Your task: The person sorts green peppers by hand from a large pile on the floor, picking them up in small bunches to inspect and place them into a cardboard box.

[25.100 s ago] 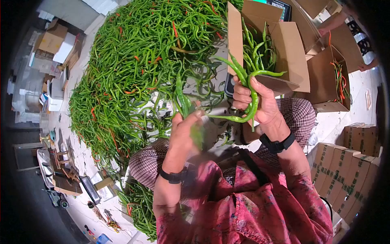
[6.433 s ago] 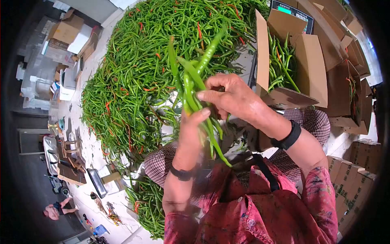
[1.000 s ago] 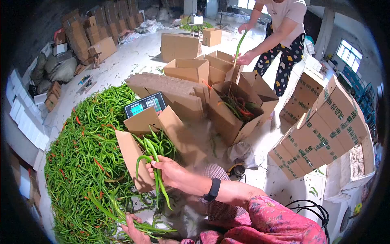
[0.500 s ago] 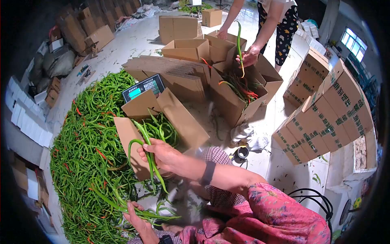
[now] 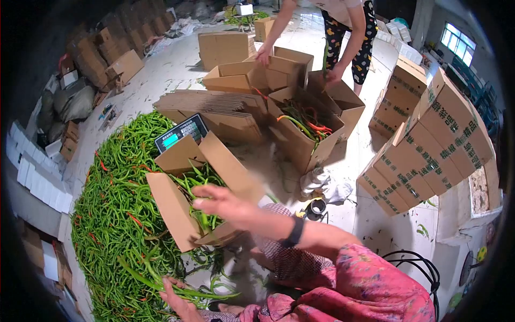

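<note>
Low in the view, my left hand (image 5: pixel 177 296) is closed around a few long green chili peppers (image 5: pixel 206 294). My right hand (image 5: pixel 220 204), slightly blurred, is above an open cardboard box (image 5: pixel 174 217) with its fingers stretched out and nothing held in them. Inside that box lie green chili peppers (image 5: pixel 199 180), partly hidden by the hand. A large heap of green chilies (image 5: pixel 115 214), with some red ones among them, spreads to the left of the box. Behind the box stands a scale display (image 5: pixel 181 133).
A co-worker's hand (image 5: pixel 335 74) holds a long green chili over another open box (image 5: pixel 295 137) with red and green chilies. Flattened cartons (image 5: pixel 214 115) stand behind the scale. Printed boxes (image 5: pixel 429 145) are stacked at right. A black cable (image 5: pixel 424 263) lies near my pink clothing.
My right hand has let go of its green chilies, which are now in the box, and its fingers have opened. The co-worker's hand with the chili has moved away from me.
</note>
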